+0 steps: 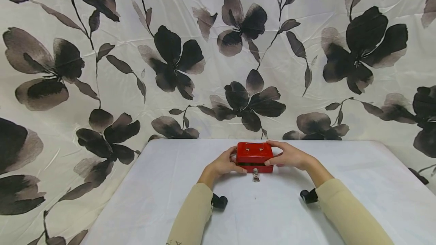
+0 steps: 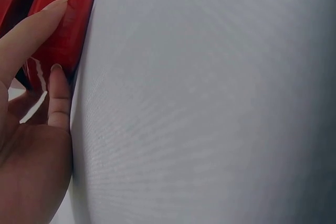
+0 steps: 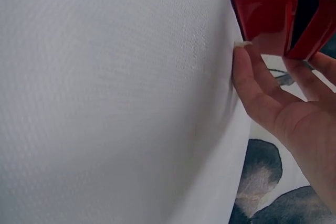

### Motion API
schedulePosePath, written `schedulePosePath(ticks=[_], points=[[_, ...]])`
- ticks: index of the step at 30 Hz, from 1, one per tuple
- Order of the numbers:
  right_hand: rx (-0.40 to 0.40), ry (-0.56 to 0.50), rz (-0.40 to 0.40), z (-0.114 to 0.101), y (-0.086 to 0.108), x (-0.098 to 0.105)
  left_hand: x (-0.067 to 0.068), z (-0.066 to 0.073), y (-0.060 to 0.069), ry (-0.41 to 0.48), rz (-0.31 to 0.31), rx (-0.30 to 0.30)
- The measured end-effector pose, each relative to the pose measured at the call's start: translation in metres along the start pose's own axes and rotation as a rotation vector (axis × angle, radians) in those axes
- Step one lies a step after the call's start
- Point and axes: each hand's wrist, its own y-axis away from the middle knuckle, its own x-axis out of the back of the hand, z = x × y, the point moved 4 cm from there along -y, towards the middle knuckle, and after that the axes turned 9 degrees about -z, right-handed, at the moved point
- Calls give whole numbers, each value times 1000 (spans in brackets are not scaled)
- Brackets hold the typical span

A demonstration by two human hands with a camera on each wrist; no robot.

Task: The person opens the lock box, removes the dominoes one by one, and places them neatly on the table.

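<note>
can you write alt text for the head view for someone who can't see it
A person's left hand and right hand grip a red box from either side, its lid slightly raised. It sits on a white table, silvery key-like pieces at its front, before a pale backdrop printed with dark flowers.

Looks like some kind of indoor filming corner, though honestly I can't tell if it's in a home or a studio. Big giveaway is the creased floral sheet [image 1: 211, 59], gray-black blooms on white, filling the upper half of the frame like a backdrop. Bottom center there's a plain white tabletop [image 1: 265, 214] in front of it, plus small black gadgets [image 1: 219, 202], camera-ish, at both sleeve cuffs [image 1: 204, 196].
</note>
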Motion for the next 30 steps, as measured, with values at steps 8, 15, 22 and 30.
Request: schedulePosePath(ticks=[8, 15, 22, 30], points=[[15, -40, -27, 2, 0, 1, -2, -1, 0, -4, -3, 1], [33, -35, -19, 0, -1, 5, 0, 3, 3, -32, 10, 10], [15, -53, -12, 1, -5, 9, 1, 2, 2, -25, 3, -1], [10, -85, -12, 3, -10, 8, 0, 0, 1, -35, 14, -2]])
